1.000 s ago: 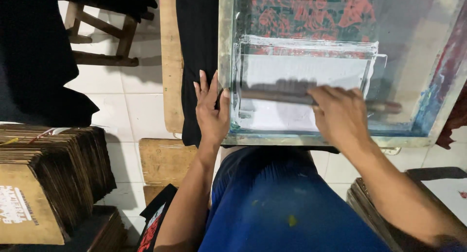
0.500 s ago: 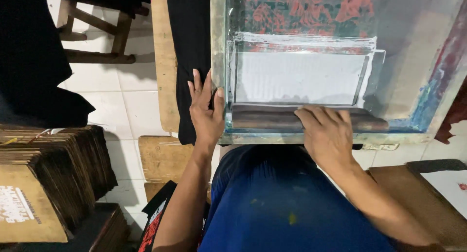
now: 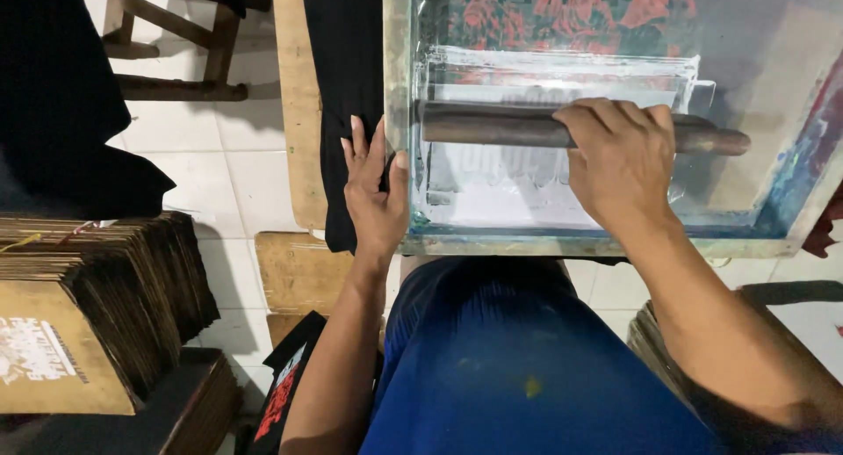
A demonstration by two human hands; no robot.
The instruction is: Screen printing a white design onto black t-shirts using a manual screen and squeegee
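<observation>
The screen fills the upper right of the frame, stiff and broad; my left hand lies flat, fingers spread, on its left edge. My right hand is wrapped around the squeegee mid-screen: rigid, probably ink-slick, best gripped at its wooden handle.

Our left hand lies flat, fingers spread and extended forward, thumb out to the right, forearm running straight back toward us. Our right hand is curled in a closed overhand grip, knuckles up, forearm angling back right.
</observation>
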